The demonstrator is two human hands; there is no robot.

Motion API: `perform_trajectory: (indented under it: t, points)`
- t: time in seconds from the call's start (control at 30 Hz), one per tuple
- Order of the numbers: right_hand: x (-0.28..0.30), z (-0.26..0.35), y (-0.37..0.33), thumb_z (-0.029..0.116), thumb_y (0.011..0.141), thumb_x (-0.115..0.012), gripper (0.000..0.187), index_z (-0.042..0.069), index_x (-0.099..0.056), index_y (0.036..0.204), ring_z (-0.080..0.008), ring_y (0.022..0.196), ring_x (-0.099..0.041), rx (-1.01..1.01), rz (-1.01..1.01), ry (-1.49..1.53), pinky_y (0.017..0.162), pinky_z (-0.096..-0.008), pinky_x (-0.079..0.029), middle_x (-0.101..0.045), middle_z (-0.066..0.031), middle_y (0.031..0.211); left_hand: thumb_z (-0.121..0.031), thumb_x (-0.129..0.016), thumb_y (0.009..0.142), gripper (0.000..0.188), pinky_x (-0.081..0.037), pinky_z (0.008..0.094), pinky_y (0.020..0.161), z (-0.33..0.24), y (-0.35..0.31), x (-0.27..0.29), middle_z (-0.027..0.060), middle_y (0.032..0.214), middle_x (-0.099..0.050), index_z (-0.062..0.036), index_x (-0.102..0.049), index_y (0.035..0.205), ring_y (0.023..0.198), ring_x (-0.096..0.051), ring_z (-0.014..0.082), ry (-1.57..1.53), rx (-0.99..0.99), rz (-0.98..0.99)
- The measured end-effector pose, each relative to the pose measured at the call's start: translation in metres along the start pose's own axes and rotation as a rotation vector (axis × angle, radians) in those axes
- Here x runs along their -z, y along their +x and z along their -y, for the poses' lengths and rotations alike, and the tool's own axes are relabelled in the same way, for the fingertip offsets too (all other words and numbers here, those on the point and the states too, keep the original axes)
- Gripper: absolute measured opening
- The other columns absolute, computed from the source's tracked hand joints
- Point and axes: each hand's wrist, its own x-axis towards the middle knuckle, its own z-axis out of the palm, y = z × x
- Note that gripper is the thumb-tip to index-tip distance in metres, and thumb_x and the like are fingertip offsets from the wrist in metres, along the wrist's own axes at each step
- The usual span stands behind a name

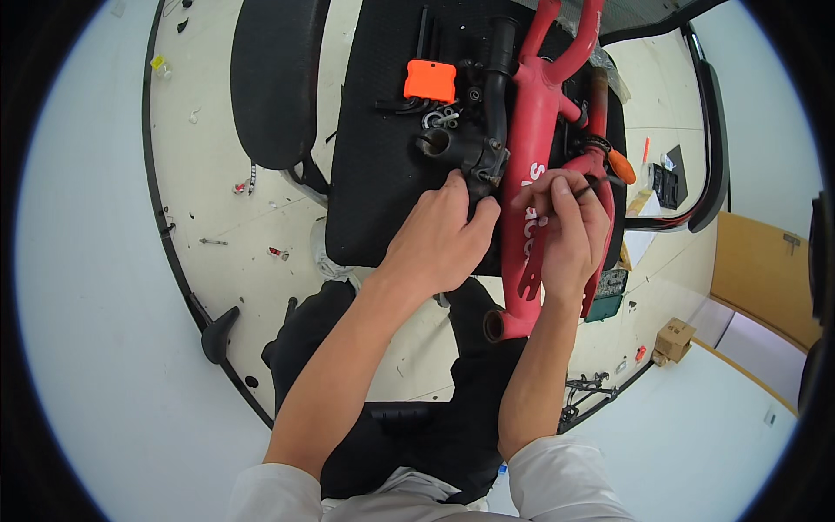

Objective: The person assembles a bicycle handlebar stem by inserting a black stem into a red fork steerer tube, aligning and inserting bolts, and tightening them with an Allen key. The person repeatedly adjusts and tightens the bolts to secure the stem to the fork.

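Note:
A black bicycle handlebar [496,109] with a stem [452,146] clamped round it lies on the black chair seat [370,196]. My left hand [445,230] is closed round the bar just below the stem clamp. To its right, my right hand [570,222] pinches a slim black tool [600,185] that looks like a hex key, its fingers over the red bicycle frame [532,122]. The frame rests lengthwise on the seat and reaches past its near edge. Left of the bar sits an orange hex key holder [430,81] with black keys, and small metal parts [441,119] lie below it.
A padded black armrest [277,83] stands left of the seat, a curved one [715,130] right. An orange reflector [620,166] juts out beside the frame. On the floor are a bicycle saddle [219,336], a green case [606,306], a cardboard box [674,339] and scattered small parts.

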Motion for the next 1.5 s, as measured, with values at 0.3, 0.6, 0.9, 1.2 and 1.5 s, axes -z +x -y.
perform_trajectory:
  t: [0.3,0.6,0.9,1.2,1.5]
  points:
    - [-0.022,0.005,0.000,0.004,0.085,-0.074,0.012,-0.004,-0.069,0.091,-0.0019,0.056,-0.029,0.028,0.021,-0.346,0.051,-0.0212,-0.024,-0.033,0.0074,0.060,-0.027,-0.047,0.096,0.046,-0.053,0.0537,0.072,0.006,0.001,-0.001,0.0339,0.074,-0.064,0.0184,-0.052,0.104,0.076,-0.066,0.0488,-0.032,-0.060,-0.025]
    - [-0.020,0.006,-0.005,0.002,0.086,-0.073,0.007,-0.003,-0.070,0.092,-0.0016,0.055,-0.030,0.113,-0.039,-0.390,0.050,-0.0206,-0.024,-0.037,0.0070,0.060,-0.027,-0.048,0.095,0.045,-0.052,0.0533,0.073,0.006,0.000,-0.001,0.0333,0.075,-0.064,0.0174,-0.053,0.103,0.076,-0.067,0.0478,-0.024,-0.046,-0.026]
    - [-0.003,-0.001,0.003,0.007,0.086,-0.074,0.011,-0.002,-0.070,0.089,-0.0054,0.051,-0.029,0.061,-0.032,-0.564,0.049,-0.0251,-0.026,-0.031,0.0011,0.055,-0.035,-0.051,0.095,0.032,-0.034,0.0261,0.034,-0.005,0.000,0.053,0.0012,0.056,-0.046,-0.0042,-0.051,0.087,0.038,-0.039,0.0090,-0.428,0.162,0.035]
    - [-0.021,0.001,0.005,0.009,0.086,-0.076,0.014,-0.002,-0.072,0.094,-0.0053,0.052,-0.033,0.160,0.037,-0.695,0.049,-0.0247,-0.029,-0.037,0.0022,0.056,-0.036,-0.049,0.096,0.032,-0.034,0.0254,0.034,0.000,0.002,0.058,0.0020,0.055,-0.045,-0.0051,-0.050,0.087,0.037,-0.038,0.0088,-0.404,0.154,0.043]
    - [0.010,0.011,0.016,0.029,0.108,-0.048,0.041,-0.006,-0.068,0.100,-0.0066,0.056,-0.041,0.161,-0.238,-0.266,0.054,-0.0214,-0.036,-0.058,-0.0018,0.070,-0.034,-0.053,0.095,0.029,-0.033,0.0253,0.036,0.002,0.000,0.042,-0.0004,0.058,-0.046,-0.0070,-0.050,0.086,0.041,-0.039,0.0077,-0.257,0.105,-0.039]
